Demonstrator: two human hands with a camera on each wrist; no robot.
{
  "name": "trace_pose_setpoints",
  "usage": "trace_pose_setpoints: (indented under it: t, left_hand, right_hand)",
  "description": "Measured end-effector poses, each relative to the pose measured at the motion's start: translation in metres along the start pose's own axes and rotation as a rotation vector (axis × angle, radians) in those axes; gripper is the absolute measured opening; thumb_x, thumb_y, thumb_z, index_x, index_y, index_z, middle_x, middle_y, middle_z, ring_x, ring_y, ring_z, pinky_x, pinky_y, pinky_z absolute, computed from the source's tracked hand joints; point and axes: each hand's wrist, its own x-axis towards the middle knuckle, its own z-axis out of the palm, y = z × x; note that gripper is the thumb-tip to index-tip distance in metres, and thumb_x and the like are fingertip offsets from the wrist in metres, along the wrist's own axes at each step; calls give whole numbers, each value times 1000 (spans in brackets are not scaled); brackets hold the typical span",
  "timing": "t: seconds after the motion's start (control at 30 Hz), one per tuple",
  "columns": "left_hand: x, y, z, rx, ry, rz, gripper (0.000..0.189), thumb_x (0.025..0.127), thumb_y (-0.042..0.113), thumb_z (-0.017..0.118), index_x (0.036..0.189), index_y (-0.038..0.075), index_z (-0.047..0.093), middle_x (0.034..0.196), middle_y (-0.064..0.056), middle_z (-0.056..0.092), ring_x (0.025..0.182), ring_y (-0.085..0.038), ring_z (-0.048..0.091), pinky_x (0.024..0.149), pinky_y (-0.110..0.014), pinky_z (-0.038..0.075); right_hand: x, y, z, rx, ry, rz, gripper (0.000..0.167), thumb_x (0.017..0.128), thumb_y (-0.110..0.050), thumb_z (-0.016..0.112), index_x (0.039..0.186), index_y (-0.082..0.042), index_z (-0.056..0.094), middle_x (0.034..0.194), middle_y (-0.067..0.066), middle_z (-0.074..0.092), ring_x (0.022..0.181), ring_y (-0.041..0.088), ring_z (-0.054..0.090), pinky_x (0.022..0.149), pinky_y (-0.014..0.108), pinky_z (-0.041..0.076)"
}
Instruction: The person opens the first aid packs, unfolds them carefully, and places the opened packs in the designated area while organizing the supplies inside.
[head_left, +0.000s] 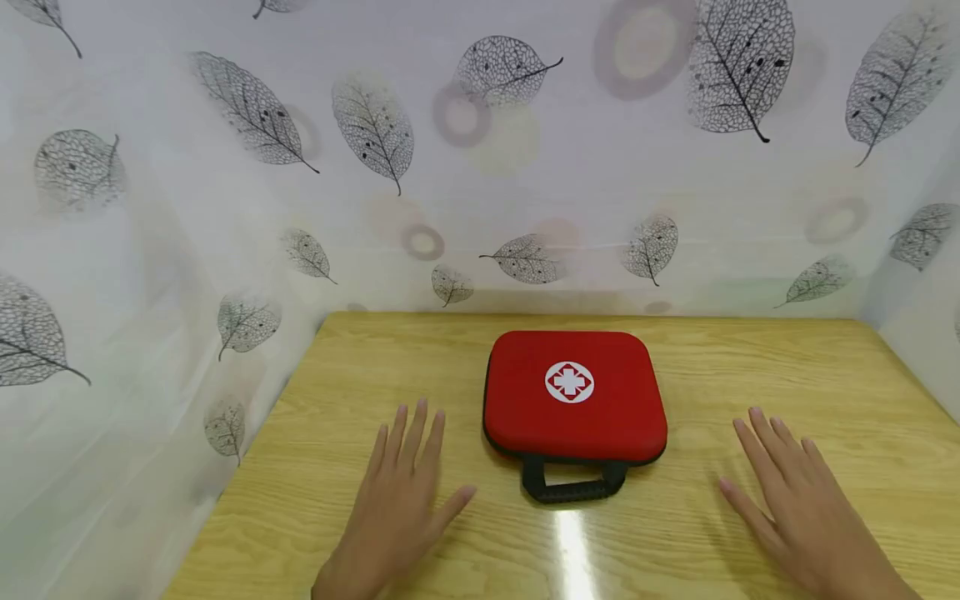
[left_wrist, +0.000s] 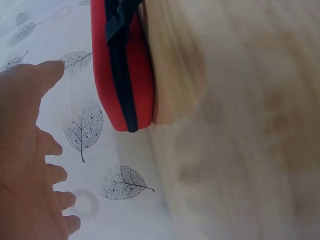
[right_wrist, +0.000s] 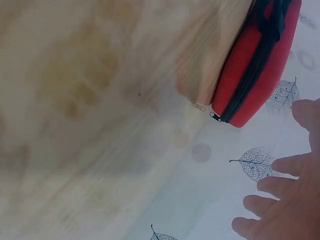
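Note:
A red zippered first-aid case (head_left: 517,417) with a white cross emblem lies flat on the wooden table, its black handle (head_left: 573,492) pointing toward me. To its left my left hand (head_left: 397,508) is held palm down with fingers straight and thumb spread, apart from the case. My right hand (head_left: 802,508) mirrors it on the right side, fingers extended and holding nothing. Both wrist views show the black zipper (left_wrist: 122,85) running along the case's side; a zipper pull (right_wrist: 215,117) hangs at the corner in the right wrist view.
The light wooden table (head_left: 360,367) reaches back to a pale wall covering (head_left: 420,225) printed with grey leaves, which also borders the left and right sides. A bright light reflection (head_left: 572,550) shows on the tabletop in front of the handle.

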Motion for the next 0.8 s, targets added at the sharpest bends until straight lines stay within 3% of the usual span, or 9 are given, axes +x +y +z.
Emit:
trace_pose_setpoints:
  t: [0.23, 0.43, 0.63, 0.8]
  left_hand:
    - [25, -5, -7, -69, -25, 37, 87, 99, 63, 48, 161, 6, 24, 168, -14, 10, 154, -35, 6, 121, -56, 14]
    - [48, -7, -11, -129, -40, 72, 85, 100, 61, 49, 161, 7, 23, 169, -12, 8, 155, -34, 5, 121, -55, 14]
    - [72, -5, -14, -154, -84, 90, 86, 100, 64, 45, 162, 8, 22, 169, -12, 8, 155, -32, 4, 122, -53, 11]
    - [95, -1, -13, -176, -114, 112, 87, 100, 63, 45, 162, 6, 21, 168, -15, 12, 155, -35, 7, 122, -52, 11]
  right_hand:
    - [24, 11, -3, 100, -49, 9, 74, 100, -24, 66, 158, 1, 27, 160, 28, 27, 151, 43, 18, 122, 54, 4]
    - [47, 23, -2, 199, -103, 42, 73, 101, -24, 65, 157, 4, 28, 160, 30, 25, 142, 55, 26, 114, 67, 17]
    - [72, 32, -1, 225, -149, 58, 72, 100, -24, 66, 155, 7, 30, 157, 33, 27, 135, 59, 34, 103, 72, 29]
    - [92, 38, 2, 248, -181, 52, 70, 100, -22, 67, 153, 8, 32, 154, 36, 30, 134, 59, 34, 101, 72, 31]
